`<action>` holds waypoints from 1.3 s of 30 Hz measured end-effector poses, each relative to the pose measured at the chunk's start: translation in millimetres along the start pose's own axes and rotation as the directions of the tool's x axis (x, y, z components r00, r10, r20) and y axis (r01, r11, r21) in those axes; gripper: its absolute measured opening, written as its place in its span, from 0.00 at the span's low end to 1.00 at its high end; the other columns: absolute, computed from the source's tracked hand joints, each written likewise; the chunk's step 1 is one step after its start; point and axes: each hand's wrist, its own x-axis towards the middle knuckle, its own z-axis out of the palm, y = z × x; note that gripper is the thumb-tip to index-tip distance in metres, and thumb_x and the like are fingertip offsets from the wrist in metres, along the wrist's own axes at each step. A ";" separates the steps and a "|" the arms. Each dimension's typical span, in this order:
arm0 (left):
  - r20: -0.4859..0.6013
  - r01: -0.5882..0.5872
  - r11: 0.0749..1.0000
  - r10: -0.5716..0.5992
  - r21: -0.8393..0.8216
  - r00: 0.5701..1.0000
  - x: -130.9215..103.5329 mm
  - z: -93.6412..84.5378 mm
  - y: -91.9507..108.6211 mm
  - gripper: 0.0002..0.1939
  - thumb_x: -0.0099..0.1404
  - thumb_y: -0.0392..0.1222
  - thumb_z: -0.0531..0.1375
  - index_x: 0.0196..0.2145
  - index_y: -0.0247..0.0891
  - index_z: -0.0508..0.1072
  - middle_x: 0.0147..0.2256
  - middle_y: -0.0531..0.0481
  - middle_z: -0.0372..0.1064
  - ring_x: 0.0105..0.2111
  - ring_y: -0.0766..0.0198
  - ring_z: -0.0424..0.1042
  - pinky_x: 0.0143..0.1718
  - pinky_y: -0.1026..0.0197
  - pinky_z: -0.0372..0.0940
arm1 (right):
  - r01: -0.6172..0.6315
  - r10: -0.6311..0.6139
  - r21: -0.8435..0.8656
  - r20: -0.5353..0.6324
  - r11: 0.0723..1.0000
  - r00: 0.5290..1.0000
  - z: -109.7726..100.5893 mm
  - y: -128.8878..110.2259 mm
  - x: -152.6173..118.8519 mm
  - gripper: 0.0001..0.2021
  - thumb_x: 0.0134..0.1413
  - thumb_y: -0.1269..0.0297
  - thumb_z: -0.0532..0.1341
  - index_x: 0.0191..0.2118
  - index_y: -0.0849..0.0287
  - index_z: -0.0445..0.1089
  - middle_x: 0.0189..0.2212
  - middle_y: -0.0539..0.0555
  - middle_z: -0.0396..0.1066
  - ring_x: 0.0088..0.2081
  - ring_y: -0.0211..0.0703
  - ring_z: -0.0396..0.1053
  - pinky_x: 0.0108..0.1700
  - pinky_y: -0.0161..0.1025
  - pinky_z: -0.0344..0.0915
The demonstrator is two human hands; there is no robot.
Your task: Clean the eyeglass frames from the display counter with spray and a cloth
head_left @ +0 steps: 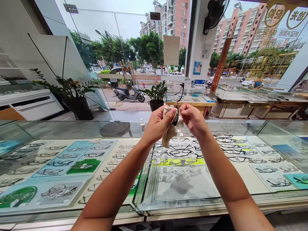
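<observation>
A pair of dark-rimmed eyeglasses (182, 93) is held up over the glass counter, tilted on its side, with one rim and a temple pointing upward. My left hand (158, 122) is closed around a beige cloth (168, 136), its thumb pressing the cloth against the lower part of the eyeglasses. The cloth hides that lens, and its loose end hangs down. My right hand (193, 120) pinches the eyeglasses beside the cloth with curled fingers; the exact point of contact is partly hidden.
Beneath my hands, a glass display counter (181, 202) holds rows of spectacle frames (180, 153). A small white bottle (142, 125) stands on it, left of my hands. Beyond are a dark stool (115, 129), potted plants (156, 93) and another display counter (252, 96).
</observation>
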 end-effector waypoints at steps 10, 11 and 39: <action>-0.012 0.007 1.000 -0.007 -0.027 1.000 -0.9 3.5 -9.0 0.22 0.66 0.59 0.70 0.37 0.39 0.69 0.29 0.55 0.68 0.26 0.70 0.65 0.29 0.67 0.63 | 0.032 -0.030 -0.031 0.045 0.999 0.999 0.4 -0.8 -0.5 0.02 0.42 0.69 0.59 0.24 0.55 0.65 0.23 0.49 0.62 0.27 0.39 0.59 0.33 0.38 0.57; -0.036 0.013 0.999 -0.014 -0.036 0.999 -1.0 5.3 -9.6 0.23 0.65 0.61 0.71 0.36 0.39 0.69 0.27 0.56 0.67 0.25 0.70 0.65 0.27 0.67 0.63 | 0.028 -0.026 -0.038 0.060 0.999 0.998 0.7 -0.3 -0.4 0.02 0.41 0.68 0.59 0.24 0.55 0.64 0.22 0.49 0.62 0.27 0.39 0.59 0.33 0.38 0.57; -0.080 0.030 0.997 -0.036 -0.072 0.996 -0.1 12.3 -30.0 0.23 0.66 0.60 0.71 0.41 0.38 0.72 0.31 0.52 0.74 0.27 0.68 0.70 0.30 0.67 0.67 | 0.110 -0.119 -0.084 -0.102 0.990 0.988 3.0 11.3 4.4 0.09 0.53 0.57 0.71 0.34 0.57 0.76 0.32 0.49 0.73 0.28 0.34 0.58 0.30 0.35 0.57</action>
